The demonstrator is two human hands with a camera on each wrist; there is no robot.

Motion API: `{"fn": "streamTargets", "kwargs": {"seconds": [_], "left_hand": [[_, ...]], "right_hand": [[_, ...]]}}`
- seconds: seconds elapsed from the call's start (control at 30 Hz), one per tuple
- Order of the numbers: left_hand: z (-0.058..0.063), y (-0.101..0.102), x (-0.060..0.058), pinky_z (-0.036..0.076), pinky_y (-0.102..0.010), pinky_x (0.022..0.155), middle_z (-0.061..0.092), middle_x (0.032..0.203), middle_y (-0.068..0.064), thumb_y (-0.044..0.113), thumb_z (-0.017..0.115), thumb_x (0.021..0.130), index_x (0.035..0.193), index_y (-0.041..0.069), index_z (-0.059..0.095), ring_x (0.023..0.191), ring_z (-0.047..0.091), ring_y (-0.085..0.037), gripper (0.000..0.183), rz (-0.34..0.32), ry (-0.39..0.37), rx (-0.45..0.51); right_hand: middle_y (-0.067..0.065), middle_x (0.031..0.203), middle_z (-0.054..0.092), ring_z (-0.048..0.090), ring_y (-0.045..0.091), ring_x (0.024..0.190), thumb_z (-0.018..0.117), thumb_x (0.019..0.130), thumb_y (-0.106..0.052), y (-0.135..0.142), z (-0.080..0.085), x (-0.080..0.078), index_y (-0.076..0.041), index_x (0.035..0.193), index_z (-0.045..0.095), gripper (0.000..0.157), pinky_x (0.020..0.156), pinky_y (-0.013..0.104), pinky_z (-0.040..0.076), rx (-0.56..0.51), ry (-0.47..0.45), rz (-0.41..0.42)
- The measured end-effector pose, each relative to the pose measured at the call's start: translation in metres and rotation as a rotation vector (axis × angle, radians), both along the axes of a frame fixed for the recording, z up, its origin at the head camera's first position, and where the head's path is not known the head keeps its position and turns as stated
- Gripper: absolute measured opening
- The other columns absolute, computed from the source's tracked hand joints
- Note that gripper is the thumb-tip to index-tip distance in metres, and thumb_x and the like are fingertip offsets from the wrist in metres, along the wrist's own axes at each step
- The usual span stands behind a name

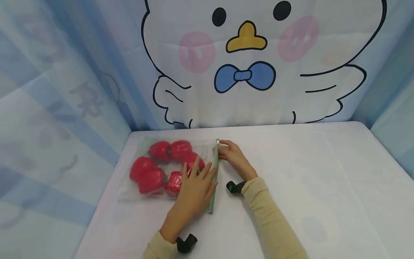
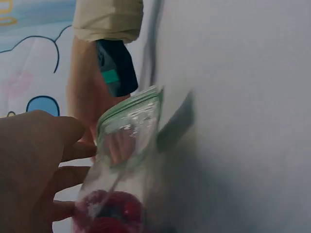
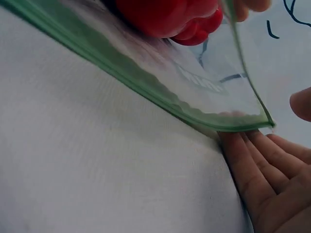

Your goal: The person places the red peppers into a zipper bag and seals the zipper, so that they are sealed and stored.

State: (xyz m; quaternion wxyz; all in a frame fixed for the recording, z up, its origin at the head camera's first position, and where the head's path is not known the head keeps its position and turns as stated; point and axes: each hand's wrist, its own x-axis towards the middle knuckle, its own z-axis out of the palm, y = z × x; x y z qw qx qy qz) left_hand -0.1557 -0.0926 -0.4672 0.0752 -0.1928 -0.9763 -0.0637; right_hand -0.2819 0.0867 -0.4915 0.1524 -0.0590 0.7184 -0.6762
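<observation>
A clear zip bag [image 1: 211, 205] with a green closure strip lies on the table's left half, holding several red bell peppers [image 1: 152, 180]. Over its near right part spreads my left hand [image 1: 193, 196], fingers apart, fingertips by the peppers and the strip. My right hand [image 1: 237, 160] is at the far end of the strip. In the right wrist view, straight fingers [image 3: 252, 170] of that hand reach under the corner of the green strip [image 3: 146, 94], the thumb standing apart from it. The left wrist view shows the strip [image 2: 131, 102] raised above the table, with a pepper [image 2: 114, 213] below it.
The white-covered table [image 1: 310, 187] extends to the right. Behind it hangs a curtain [image 1: 200, 104] printed with a cartoon bird, and blue patterned cloth [image 1: 58, 118] hangs at the left. A black device [image 1: 187, 244] sits at my left wrist, another [image 1: 235, 187] at my right.
</observation>
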Motion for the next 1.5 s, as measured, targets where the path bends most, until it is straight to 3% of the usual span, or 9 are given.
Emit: {"fn": "streamTargets", "kwargs": {"seconds": [0.13, 0.27, 0.47, 0.63, 0.8, 1.07, 1.2, 1.3, 1.5], "left_hand": [[0.024, -0.003, -0.008, 0.031, -0.064, 0.123, 0.059, 0.153, -0.004, 0.038, 0.059, 0.105, 0.147, 0.022, 0.059, 0.151, 0.044, -0.033, 0.045, -0.032, -0.082, 0.073], [0.046, -0.006, -0.025, 0.048, -0.052, 0.114, 0.067, 0.141, -0.004, 0.032, 0.061, 0.105, 0.140, 0.018, 0.066, 0.132, 0.062, -0.027, 0.037, -0.082, -0.121, 0.149], [0.068, -0.011, -0.062, 0.053, -0.048, 0.109, 0.069, 0.139, -0.004, 0.029, 0.060, 0.106, 0.137, 0.017, 0.068, 0.128, 0.065, -0.026, 0.034, -0.104, -0.202, 0.281], [0.074, -0.015, -0.101, 0.055, -0.048, 0.104, 0.067, 0.140, -0.004, 0.027, 0.059, 0.107, 0.138, 0.014, 0.066, 0.125, 0.065, -0.027, 0.035, -0.125, -0.336, 0.422], [0.070, -0.012, -0.137, 0.056, -0.047, 0.103, 0.068, 0.139, -0.008, 0.025, 0.059, 0.107, 0.136, 0.011, 0.067, 0.126, 0.065, -0.029, 0.034, -0.126, -0.377, 0.508], [0.050, -0.010, -0.173, 0.051, -0.050, 0.111, 0.066, 0.141, -0.015, 0.022, 0.058, 0.107, 0.137, 0.005, 0.065, 0.131, 0.060, -0.035, 0.036, -0.081, -0.442, 0.641], [0.040, -0.007, -0.182, 0.049, -0.051, 0.112, 0.066, 0.140, -0.018, 0.021, 0.059, 0.107, 0.137, 0.001, 0.064, 0.127, 0.063, -0.037, 0.037, -0.074, -0.494, 0.752], [0.031, -0.002, -0.189, 0.050, -0.050, 0.110, 0.066, 0.138, -0.021, 0.019, 0.058, 0.107, 0.137, -0.003, 0.064, 0.122, 0.065, -0.039, 0.037, -0.088, -0.506, 0.783], [0.020, 0.002, -0.192, 0.049, -0.047, 0.113, 0.067, 0.137, -0.019, 0.020, 0.056, 0.108, 0.133, -0.002, 0.067, 0.130, 0.061, -0.035, 0.035, -0.094, -0.537, 0.729]], "right_hand": [[0.023, 0.142, 0.062, 0.067, 0.032, 0.124, 0.050, 0.110, -0.031, -0.004, 0.003, -0.003, -0.001, 0.153, 0.045, 0.053, 0.104, 0.039, 0.057, 0.050, -0.019, -0.062], [0.023, 0.136, 0.065, 0.071, 0.027, 0.113, 0.053, 0.109, -0.031, -0.007, 0.005, -0.008, 0.001, 0.147, 0.051, 0.050, 0.096, 0.034, 0.060, 0.051, -0.034, -0.097], [0.025, 0.125, 0.071, 0.074, 0.015, 0.091, 0.056, 0.108, -0.028, -0.011, 0.005, -0.013, 0.004, 0.135, 0.060, 0.043, 0.084, 0.029, 0.063, 0.032, -0.023, -0.120], [0.026, 0.120, 0.073, 0.073, 0.010, 0.079, 0.059, 0.106, -0.026, -0.012, 0.004, -0.018, 0.006, 0.130, 0.063, 0.039, 0.075, 0.027, 0.063, 0.023, -0.010, -0.161], [0.020, 0.107, 0.075, 0.070, 0.009, 0.074, 0.060, 0.106, -0.025, -0.012, 0.001, -0.021, 0.006, 0.125, 0.064, 0.037, 0.069, 0.025, 0.062, 0.013, 0.000, -0.199], [0.020, 0.112, 0.077, 0.071, 0.008, 0.073, 0.061, 0.105, -0.025, -0.015, -0.002, -0.022, 0.005, 0.123, 0.066, 0.035, 0.067, 0.025, 0.062, -0.015, -0.018, -0.201], [0.019, 0.112, 0.076, 0.070, 0.008, 0.073, 0.062, 0.105, -0.025, -0.015, -0.002, -0.021, 0.004, 0.123, 0.066, 0.034, 0.066, 0.024, 0.061, -0.013, -0.021, -0.209], [0.019, 0.110, 0.076, 0.069, 0.008, 0.073, 0.062, 0.104, -0.023, -0.014, -0.002, -0.021, 0.005, 0.123, 0.066, 0.034, 0.065, 0.024, 0.061, -0.011, -0.013, -0.220], [0.012, 0.102, 0.072, 0.068, 0.010, 0.076, 0.062, 0.105, -0.023, -0.012, -0.002, -0.021, 0.006, 0.124, 0.065, 0.035, 0.069, 0.024, 0.062, 0.000, 0.002, -0.197]]}}
